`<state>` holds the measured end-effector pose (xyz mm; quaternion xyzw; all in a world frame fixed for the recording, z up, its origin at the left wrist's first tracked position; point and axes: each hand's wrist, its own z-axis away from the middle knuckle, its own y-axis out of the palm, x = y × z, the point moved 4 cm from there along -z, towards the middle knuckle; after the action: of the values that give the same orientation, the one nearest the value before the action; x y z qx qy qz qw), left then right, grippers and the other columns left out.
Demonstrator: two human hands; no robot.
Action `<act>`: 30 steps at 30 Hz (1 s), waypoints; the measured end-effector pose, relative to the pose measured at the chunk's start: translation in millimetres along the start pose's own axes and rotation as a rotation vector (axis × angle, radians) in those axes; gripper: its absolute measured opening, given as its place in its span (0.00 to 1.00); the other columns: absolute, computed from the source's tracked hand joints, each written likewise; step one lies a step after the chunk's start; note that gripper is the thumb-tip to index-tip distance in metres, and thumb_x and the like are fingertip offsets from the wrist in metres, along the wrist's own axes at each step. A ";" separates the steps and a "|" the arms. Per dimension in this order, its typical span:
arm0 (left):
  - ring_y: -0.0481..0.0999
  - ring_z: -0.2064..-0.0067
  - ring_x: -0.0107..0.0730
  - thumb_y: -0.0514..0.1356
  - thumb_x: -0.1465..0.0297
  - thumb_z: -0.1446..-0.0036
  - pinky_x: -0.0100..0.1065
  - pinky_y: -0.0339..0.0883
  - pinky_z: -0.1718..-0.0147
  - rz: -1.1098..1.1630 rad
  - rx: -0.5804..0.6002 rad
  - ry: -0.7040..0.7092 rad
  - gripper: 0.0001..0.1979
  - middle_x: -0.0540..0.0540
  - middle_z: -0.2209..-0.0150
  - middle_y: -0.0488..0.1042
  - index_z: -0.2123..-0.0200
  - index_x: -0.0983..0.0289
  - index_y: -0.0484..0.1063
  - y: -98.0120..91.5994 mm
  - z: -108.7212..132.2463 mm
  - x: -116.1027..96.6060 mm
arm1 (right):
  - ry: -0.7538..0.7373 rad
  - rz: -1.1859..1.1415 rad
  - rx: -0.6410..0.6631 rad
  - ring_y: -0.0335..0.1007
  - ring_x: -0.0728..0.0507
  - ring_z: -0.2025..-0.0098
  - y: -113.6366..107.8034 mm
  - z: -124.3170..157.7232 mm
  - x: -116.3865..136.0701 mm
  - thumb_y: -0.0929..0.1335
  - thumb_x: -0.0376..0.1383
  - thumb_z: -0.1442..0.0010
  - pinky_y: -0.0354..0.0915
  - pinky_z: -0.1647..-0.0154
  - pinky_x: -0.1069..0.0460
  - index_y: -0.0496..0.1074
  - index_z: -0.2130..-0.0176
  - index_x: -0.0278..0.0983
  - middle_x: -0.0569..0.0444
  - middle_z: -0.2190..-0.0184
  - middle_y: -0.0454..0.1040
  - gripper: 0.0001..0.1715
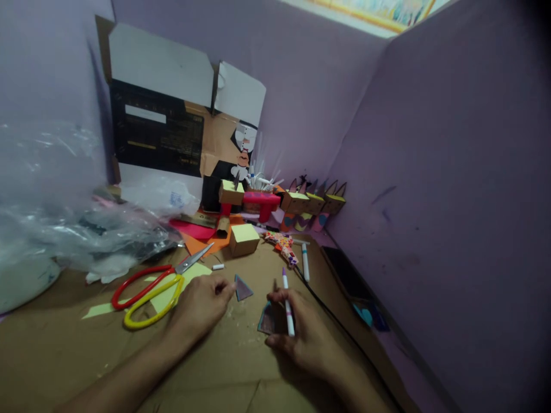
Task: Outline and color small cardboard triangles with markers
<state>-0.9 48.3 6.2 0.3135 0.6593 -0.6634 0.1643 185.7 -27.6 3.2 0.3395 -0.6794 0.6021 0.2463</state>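
Observation:
My right hand point(307, 332) holds a white marker point(288, 310) with a purple tip, pointing away from me. Its thumb and a fingertip are spread around a dark, purple-coloured triangular piece point(266, 319) with a bluish edge; whether they grip it I cannot tell. A second such triangle point(243, 288) lies just right of my left hand point(202, 301). The left fingers are curled in with thumb and forefinger together, close to that triangle. Anything inside them is hidden. Beyond sits a small cardboard box point(244, 241) with a pale yellow top, and a white marker cap point(218, 267).
Open scissors point(159, 287) with red and yellow handles lie left over yellow paper. Behind them is clear plastic point(124, 229). A patterned glue gun point(282, 246) trails a black cord past my right hand. Another marker point(305, 263), a phone-like slab point(346, 272) and eared box figures point(314, 203) stand right.

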 end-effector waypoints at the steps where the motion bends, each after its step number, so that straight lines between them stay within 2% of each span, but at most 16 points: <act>1: 0.63 0.78 0.28 0.50 0.60 0.50 0.27 0.47 0.78 0.005 0.010 0.008 0.17 0.48 0.83 0.64 0.83 0.63 0.65 1.6 0.8 -1.0 | -0.003 -0.020 0.006 0.65 0.39 0.56 0.9 -0.8 0.6 0.72 0.28 0.60 0.59 0.55 0.44 0.63 0.60 0.39 0.51 0.59 0.69 0.27; 5: 0.64 0.76 0.28 0.49 0.62 0.49 0.27 0.50 0.76 0.063 0.056 0.047 0.16 0.48 0.82 0.65 0.81 0.63 0.67 4.9 4.2 -8.7 | -0.025 -0.085 0.007 0.64 0.40 0.54 3.5 -1.9 -3.5 0.71 0.24 0.61 0.56 0.52 0.44 0.62 0.60 0.40 0.53 0.58 0.68 0.28; 9: 0.64 0.75 0.27 0.50 0.62 0.50 0.27 0.52 0.76 0.232 0.163 0.043 0.15 0.48 0.80 0.65 0.79 0.65 0.69 11.4 8.6 -15.7 | -0.103 -0.145 -0.019 0.64 0.40 0.55 6.1 0.9 -11.6 0.71 0.29 0.56 0.59 0.54 0.45 0.60 0.58 0.40 0.51 0.59 0.67 0.26; 11: 0.61 0.79 0.25 0.50 0.60 0.51 0.26 0.51 0.80 0.319 0.248 -0.002 0.16 0.46 0.83 0.62 0.79 0.65 0.68 18.9 11.2 -16.9 | -0.141 -0.191 -0.036 0.64 0.40 0.55 7.0 2.3 -13.8 0.70 0.32 0.53 0.60 0.55 0.47 0.58 0.56 0.40 0.50 0.58 0.67 0.25; 15: 0.54 0.87 0.21 0.53 0.56 0.56 0.25 0.46 0.88 0.520 0.424 -0.180 0.16 0.43 0.87 0.58 0.76 0.65 0.67 33.5 16.6 -18.7 | -0.203 -0.293 -0.107 0.64 0.40 0.54 3.9 0.8 -9.4 0.69 0.32 0.50 0.62 0.56 0.48 0.56 0.54 0.41 0.49 0.56 0.66 0.25; 19: 0.50 0.91 0.18 0.55 0.53 0.59 0.24 0.40 0.90 0.675 0.547 -0.245 0.19 0.43 0.91 0.58 0.81 0.65 0.64 35.6 19.1 -24.4 | -0.265 -0.306 -0.189 0.64 0.41 0.55 -1.8 -7.8 1.9 0.69 0.34 0.50 0.62 0.55 0.48 0.55 0.53 0.41 0.48 0.55 0.64 0.26; 25: 0.47 0.92 0.17 0.55 0.59 0.59 0.23 0.38 0.92 0.746 0.537 -0.276 0.15 0.44 0.94 0.56 0.84 0.65 0.64 36.7 17.3 -17.8 | -0.329 -0.297 -0.145 0.64 0.41 0.55 4.6 -21.9 7.0 0.68 0.30 0.51 0.61 0.53 0.48 0.56 0.52 0.39 0.48 0.55 0.64 0.28; 30: 0.48 0.93 0.17 0.53 0.61 0.62 0.23 0.39 0.92 0.687 0.483 -0.324 0.13 0.43 0.95 0.55 0.86 0.64 0.63 38.8 16.8 -17.8 | -0.273 -0.354 -0.104 0.64 0.41 0.55 9.8 -22.9 2.2 0.69 0.28 0.53 0.63 0.55 0.48 0.56 0.51 0.39 0.47 0.54 0.64 0.31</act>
<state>33.6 25.3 -13.6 0.4358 0.3092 -0.7456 0.3981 175.1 -4.9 2.0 0.5184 -0.6664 0.4623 0.2709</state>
